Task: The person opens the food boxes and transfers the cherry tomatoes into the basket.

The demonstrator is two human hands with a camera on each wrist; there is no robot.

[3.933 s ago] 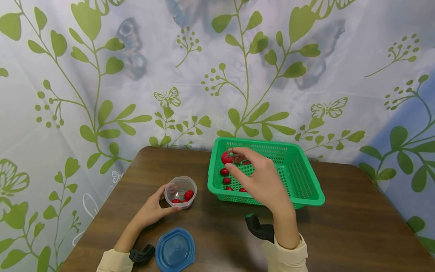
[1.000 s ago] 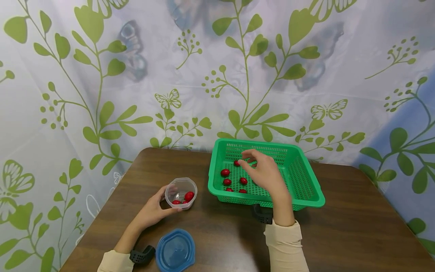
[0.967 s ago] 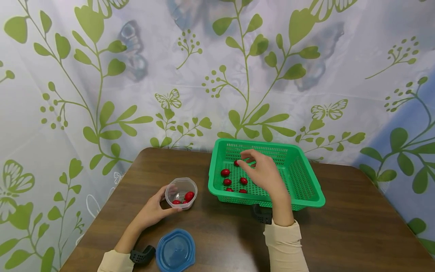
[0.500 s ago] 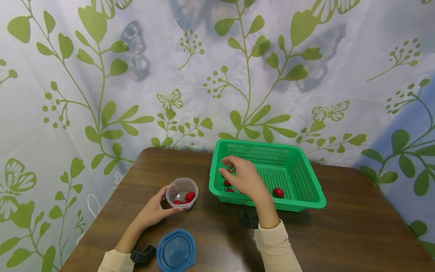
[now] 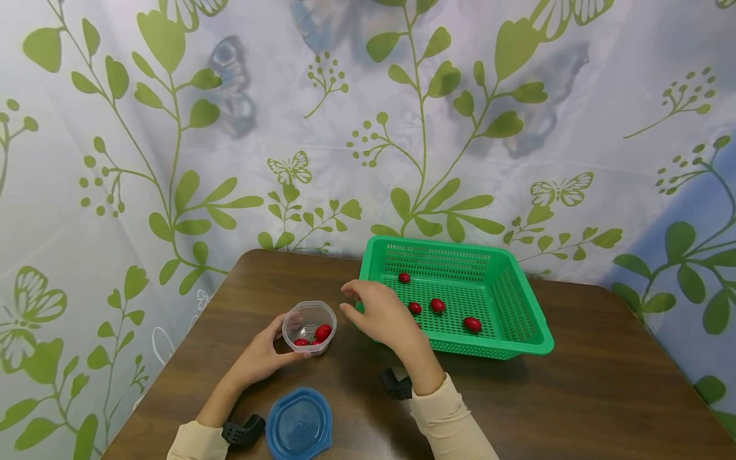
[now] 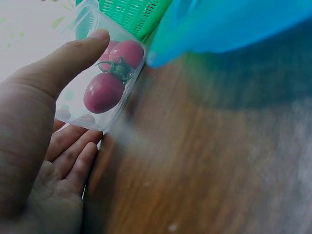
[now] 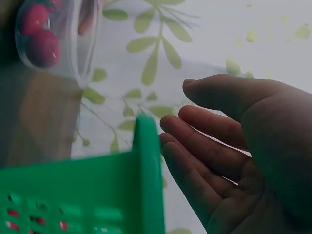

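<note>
My left hand (image 5: 261,354) grips a clear plastic tub (image 5: 310,319) on the table, thumb on the near side and fingers round the far side. Red cherry tomatoes (image 6: 104,92) lie inside it, with a green stem among them in the left wrist view. My right hand (image 5: 381,313) hovers at the left rim of the green basket (image 5: 520,306), fingers loosely bent and nothing between them in the right wrist view. Several more tomatoes (image 5: 473,324) lie spread over the basket floor; the hand hides its left part.
A blue lid (image 5: 299,423) lies on the brown wooden table (image 5: 604,383), in front of the tub and near my left wrist. Behind the table hangs a leaf-patterned cloth (image 5: 322,128). The basket's raised walls stand right of the tub.
My right hand held a tomato over the basket at first; its fingers are now bare. It has since moved left to the basket's rim. My left hand stays on the tub.
</note>
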